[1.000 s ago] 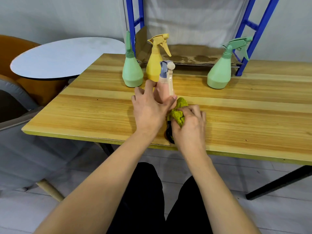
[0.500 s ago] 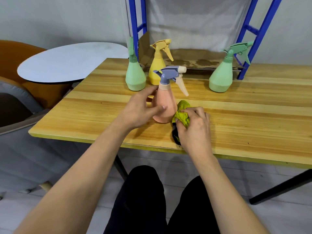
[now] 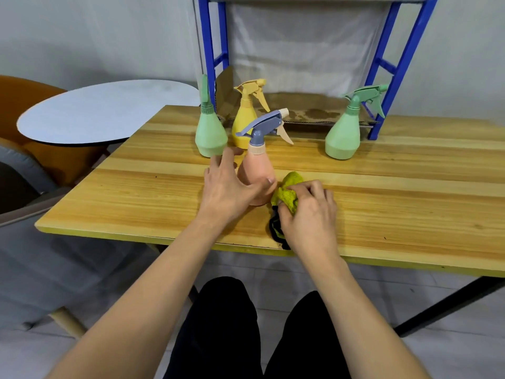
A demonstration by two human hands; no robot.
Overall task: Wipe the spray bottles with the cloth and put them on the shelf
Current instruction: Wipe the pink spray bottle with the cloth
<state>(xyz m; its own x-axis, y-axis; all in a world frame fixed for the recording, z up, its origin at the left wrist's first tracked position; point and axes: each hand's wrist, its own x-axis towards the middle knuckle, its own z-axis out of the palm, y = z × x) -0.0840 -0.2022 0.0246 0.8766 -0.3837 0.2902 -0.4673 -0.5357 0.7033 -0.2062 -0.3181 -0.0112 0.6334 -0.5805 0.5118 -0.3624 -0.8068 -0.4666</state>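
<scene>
My right hand (image 3: 310, 212) clenches the green cloth (image 3: 287, 194) against the pink bottle (image 3: 257, 176), upright on the table (image 3: 382, 203). My left hand (image 3: 226, 184) grasps its base. Beyond: two green bottles (image 3: 210, 135) (image 3: 343, 135), a yellow bottle (image 3: 244, 119), the blue shelf (image 3: 396, 64).

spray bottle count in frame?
4. Pink bottle in the left hand, cloth beside it. Green bottle and yellow bottle behind it. Second green bottle by the shelf's right leg. None visibly hidden.
</scene>
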